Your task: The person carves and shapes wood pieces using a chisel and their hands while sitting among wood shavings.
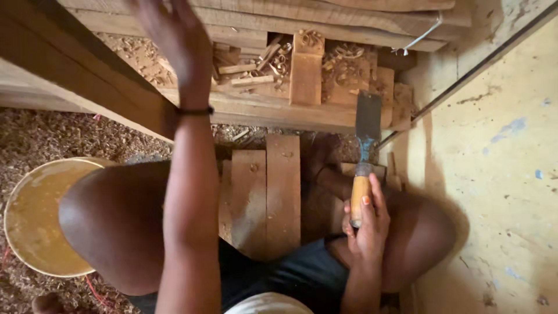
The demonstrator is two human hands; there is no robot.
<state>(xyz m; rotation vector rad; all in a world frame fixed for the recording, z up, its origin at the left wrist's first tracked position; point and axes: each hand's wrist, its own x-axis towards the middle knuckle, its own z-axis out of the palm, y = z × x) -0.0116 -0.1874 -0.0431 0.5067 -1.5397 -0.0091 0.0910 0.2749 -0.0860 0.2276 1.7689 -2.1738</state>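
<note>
tight little carving spot, chisel in one hand and the other up on the planks

not much elbow room here. the person sits low with both knees spread, and the work area is boxed in: a yellowish wall [500, 174] runs down the whole right side, just beside the right knee, and a long dark plank [87, 75] cuts diagonally across the upper left. straight ahead a stack of planks [279, 110] blocks the front, its near edge running across the view with wood blocks [306, 72] and curly shavings piled on top. between the knees there are two short boards [267, 192] lying side by side, about the only free gap. on the left a round pale bucket [35, 215] sits touching the left knee, on a floor covered in sawdust [46, 134].

right hand [366, 224] is wrapped tight around the wooden handle of a wide chisel [367, 139], held close in against the right thigh. the chisel stands nearly upright in the view, its flat blade pointing away and overlapping the front edge of the plank stack, near the wall.

left hand [174, 40] is stretched way forward, arm almost straight, a thin dark band on the wrist. it's up over the stack with the back of the hand toward the camera, a bit blurred, fingers spread loose and not holding anything that i can see.
</note>
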